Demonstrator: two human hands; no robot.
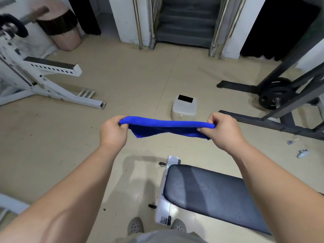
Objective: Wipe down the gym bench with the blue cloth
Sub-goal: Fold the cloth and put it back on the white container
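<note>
The blue cloth hangs folded and stretched in the air between both hands, above the floor. My left hand pinches its left end and my right hand pinches its right end. The gym bench, with a dark padded top on a white base, lies below and to the right of the cloth, near my feet. The cloth does not touch the bench.
A white plastic container with a dark phone on top sits on the floor beyond the cloth. A white exercise machine stands at the left, a black rack with a weight plate at the right. Stairs rise ahead.
</note>
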